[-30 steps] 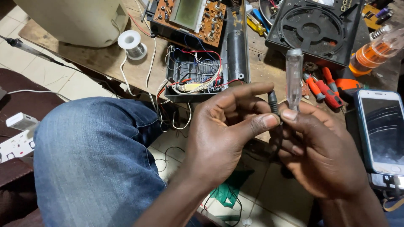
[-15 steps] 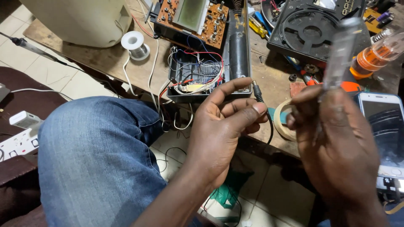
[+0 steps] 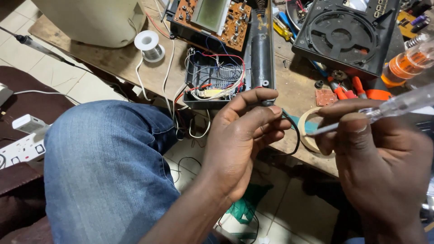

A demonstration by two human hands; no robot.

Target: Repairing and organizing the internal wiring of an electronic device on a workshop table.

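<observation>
Head view, looking down over a cluttered wooden workbench. Left hand has its fingers curled together, thumb and forefinger pinched on a small dark plug at the end of a thin black cable — held just in front of the bench edge. Right hand is closed around a clear-handled screwdriver; its metal shaft points left toward the plug, the tip well short of touching it.

Behind the left hand: an opened black case full of red, white and blue wires, lying on the bench. Farther back, a brown circuit board with a grey-green rectangular screen. A spool of solder wire stands left of the case, beside a cream-coloured container. A roll of tape lies flat near the bench edge, between the two hands. Red-handled pliers sit beyond it — below a square black plastic housing with a round recess. At far left, a white power strip. The person's knee, in blue jeans, fills the lower left.
</observation>
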